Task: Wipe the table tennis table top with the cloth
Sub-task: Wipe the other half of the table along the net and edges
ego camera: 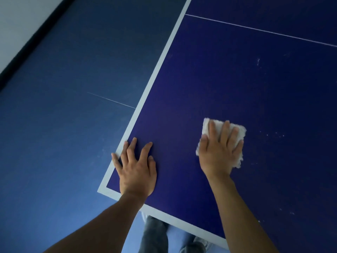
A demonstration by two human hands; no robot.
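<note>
Head view, single entry. Table tennis table top [237,79]: dark blue, white border line [151,83] along its left edge and near edge, thin white centre line [255,29] across the far part. Cloth [239,129]: white, folded into a roughly square pad with no marked long axis, lying flat on the top, inward from the near-left corner. Right hand [218,152]: laid palm-down on the cloth, fingers straight and slightly spread, pressing rather than pinching; cloth shows beyond the fingertips and past the hand's right side. Left hand [136,170]: flat on the bare top at the near-left corner, fingers straight and splayed, holding nothing, little finger on the border line; likely a brace. White specks [275,135]: scattered just right of the cloth, more toward the near edge; a stroke rightward would probably meet them. Blue floor [63,106] lies beyond the left edge.
</note>
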